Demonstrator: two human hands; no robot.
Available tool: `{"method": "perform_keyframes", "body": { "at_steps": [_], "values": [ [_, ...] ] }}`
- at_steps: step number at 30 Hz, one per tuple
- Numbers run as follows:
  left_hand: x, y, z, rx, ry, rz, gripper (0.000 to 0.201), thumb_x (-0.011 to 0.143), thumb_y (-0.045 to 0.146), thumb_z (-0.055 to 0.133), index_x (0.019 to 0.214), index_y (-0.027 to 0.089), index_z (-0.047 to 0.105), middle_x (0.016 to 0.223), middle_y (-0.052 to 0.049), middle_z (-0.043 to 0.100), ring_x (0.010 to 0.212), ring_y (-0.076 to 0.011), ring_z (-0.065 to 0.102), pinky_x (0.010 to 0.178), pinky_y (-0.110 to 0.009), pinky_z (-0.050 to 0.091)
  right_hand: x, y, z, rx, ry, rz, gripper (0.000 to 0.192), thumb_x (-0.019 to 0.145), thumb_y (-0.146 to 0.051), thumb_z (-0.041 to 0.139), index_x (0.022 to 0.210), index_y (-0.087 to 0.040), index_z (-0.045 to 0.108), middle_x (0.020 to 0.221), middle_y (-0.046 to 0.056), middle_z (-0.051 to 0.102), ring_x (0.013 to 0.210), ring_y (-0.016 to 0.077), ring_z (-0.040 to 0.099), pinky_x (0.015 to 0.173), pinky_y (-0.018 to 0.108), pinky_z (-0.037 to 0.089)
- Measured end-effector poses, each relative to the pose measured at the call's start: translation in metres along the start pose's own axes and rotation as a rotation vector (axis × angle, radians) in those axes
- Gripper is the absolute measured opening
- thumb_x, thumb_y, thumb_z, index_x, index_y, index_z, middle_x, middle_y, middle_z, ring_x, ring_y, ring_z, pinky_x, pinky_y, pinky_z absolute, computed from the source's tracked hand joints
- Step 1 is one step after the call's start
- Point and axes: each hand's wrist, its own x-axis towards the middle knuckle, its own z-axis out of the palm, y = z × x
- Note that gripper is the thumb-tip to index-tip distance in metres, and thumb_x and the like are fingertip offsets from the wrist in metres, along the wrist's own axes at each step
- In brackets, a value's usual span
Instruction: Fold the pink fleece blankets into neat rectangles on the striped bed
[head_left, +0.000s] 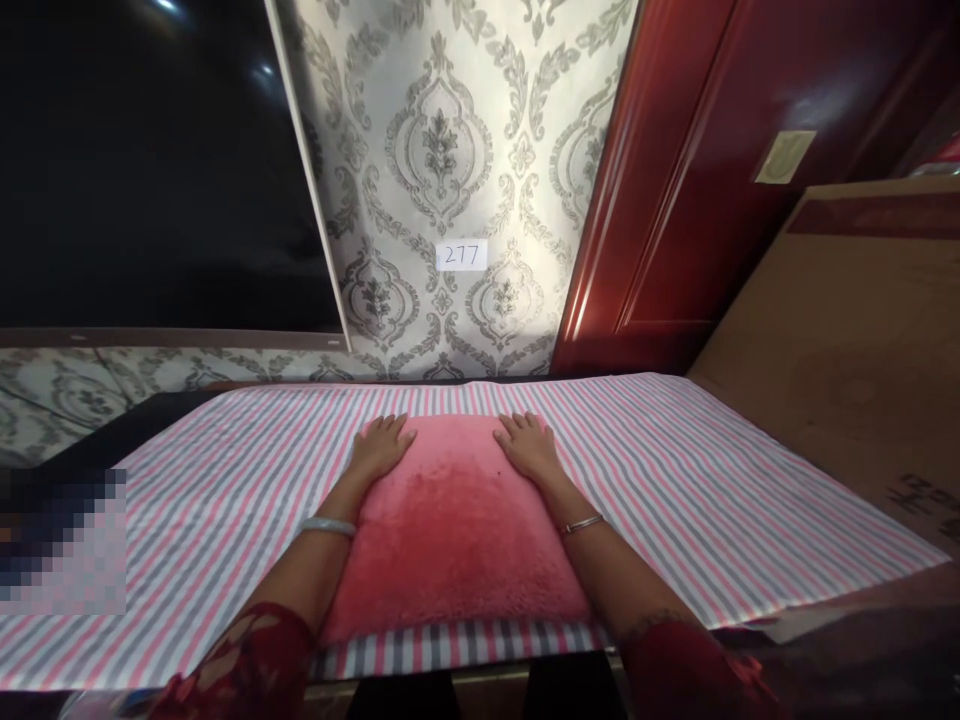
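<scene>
The left hand [381, 445] and right hand [527, 446] lie flat, fingers open, on the far corners of a fluffy pink cushion [450, 525], likely pressing it smooth; it sits at the near edge of the striped table [712, 480]; a wall label [461, 255] reads "277".

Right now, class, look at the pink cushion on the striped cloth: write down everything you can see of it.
The pink cushion is squarish, plush and fuzzy-looking, deeper red toward the middle and near edge. It lies flat at the centre of the striped cloth, its near edge close to the cloth's front hem. The left hand and right hand rest palm-down on its far corners, fingers spread, and both forearms lie along its sides.
</scene>
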Motion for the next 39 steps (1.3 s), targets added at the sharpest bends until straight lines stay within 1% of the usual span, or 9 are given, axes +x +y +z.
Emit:
{"method": "perform_keyframes", "body": {
  "at_steps": [6, 11, 15, 23, 28, 31, 33, 35, 39],
  "values": [
    [-0.001, -0.004, 0.015, -0.051, 0.039, -0.003, 0.058, 0.1, 0.047, 0.028, 0.151, 0.023, 0.041, 0.155, -0.009, 0.045, 0.145, -0.0289, 0.035, 0.109, -0.051, 0.04, -0.003, 0.0, 0.01, 0.06, 0.094, 0.002, 0.049, 0.104, -0.045, 0.029, 0.144, -0.026, 0.05, 0.148, 0.007, 0.05, 0.141, 0.0278, 0.03, 0.108, 0.051, 0.033],
    [-0.003, -0.006, 0.014, -0.066, 0.142, -0.088, 0.059, 0.101, 0.044, 0.027, 0.151, 0.019, 0.042, 0.162, -0.016, 0.03, 0.148, -0.0313, 0.029, 0.113, -0.047, 0.036, -0.001, 0.004, 0.011, 0.109, 0.107, 0.086, 0.05, 0.105, -0.042, 0.03, 0.148, -0.025, 0.047, 0.158, 0.008, 0.038, 0.147, 0.0277, 0.023, 0.112, 0.047, 0.031],
    [-0.004, -0.007, 0.013, -0.074, 0.187, -0.145, 0.06, 0.099, 0.044, 0.03, 0.15, 0.014, 0.042, 0.159, -0.022, 0.034, 0.145, -0.0357, 0.034, 0.113, -0.049, 0.034, -0.001, 0.007, 0.011, 0.147, 0.126, 0.171, 0.051, 0.104, -0.045, 0.032, 0.15, -0.027, 0.045, 0.162, 0.009, 0.03, 0.147, 0.0335, 0.023, 0.112, 0.049, 0.031],
    [-0.005, -0.006, 0.012, -0.092, 0.118, -0.165, 0.063, 0.099, 0.049, 0.026, 0.151, 0.017, 0.043, 0.158, -0.019, 0.037, 0.136, -0.0388, 0.047, 0.107, -0.05, 0.041, -0.003, 0.009, 0.008, 0.173, 0.103, 0.193, 0.052, 0.104, -0.045, 0.029, 0.15, -0.025, 0.046, 0.161, 0.009, 0.03, 0.137, 0.0314, 0.041, 0.109, 0.044, 0.037],
    [0.001, -0.003, 0.002, -0.081, 0.056, -0.184, 0.065, 0.098, 0.051, 0.026, 0.153, 0.019, 0.039, 0.161, -0.018, 0.032, 0.137, -0.0391, 0.046, 0.106, -0.051, 0.042, 0.001, 0.011, -0.001, 0.179, 0.047, 0.183, 0.054, 0.105, -0.044, 0.028, 0.152, -0.024, 0.043, 0.162, 0.011, 0.027, 0.14, 0.0325, 0.037, 0.111, 0.046, 0.035],
    [-0.005, 0.002, -0.014, -0.061, 0.046, -0.202, 0.069, 0.096, 0.056, 0.03, 0.155, 0.02, 0.035, 0.165, -0.018, 0.023, 0.143, -0.0436, 0.036, 0.11, -0.057, 0.036, -0.009, 0.009, -0.013, 0.171, 0.026, 0.182, 0.055, 0.104, -0.046, 0.032, 0.155, -0.025, 0.038, 0.165, 0.011, 0.022, 0.147, 0.0365, 0.024, 0.113, 0.052, 0.03],
    [-0.024, 0.009, -0.02, -0.015, 0.103, -0.132, 0.071, 0.096, 0.057, 0.034, 0.157, 0.02, 0.031, 0.166, -0.017, 0.017, 0.149, -0.0444, 0.021, 0.115, -0.061, 0.026, -0.03, 0.003, -0.018, 0.134, 0.057, 0.117, 0.059, 0.103, -0.05, 0.035, 0.157, -0.025, 0.033, 0.166, 0.011, 0.016, 0.151, 0.0372, 0.012, 0.116, 0.056, 0.023],
    [-0.056, 0.02, -0.017, 0.033, 0.171, 0.048, 0.071, 0.097, 0.056, 0.035, 0.157, 0.02, 0.029, 0.167, -0.014, 0.016, 0.152, -0.0405, 0.011, 0.12, -0.059, 0.018, -0.063, -0.006, -0.018, 0.089, 0.102, -0.027, 0.063, 0.102, -0.054, 0.038, 0.158, -0.025, 0.03, 0.167, 0.012, 0.012, 0.153, 0.0349, 0.005, 0.118, 0.056, 0.017],
    [-0.125, 0.045, 0.017, 0.039, 0.151, 0.439, 0.074, 0.093, 0.063, 0.041, 0.156, 0.025, 0.032, 0.166, -0.011, 0.023, 0.153, -0.0365, 0.013, 0.122, -0.059, 0.013, -0.126, -0.024, -0.002, 0.06, 0.024, -0.263, 0.07, 0.098, -0.061, 0.044, 0.158, -0.029, 0.03, 0.167, 0.01, 0.012, 0.153, 0.0339, 0.004, 0.12, 0.056, 0.01]
  ]
}}
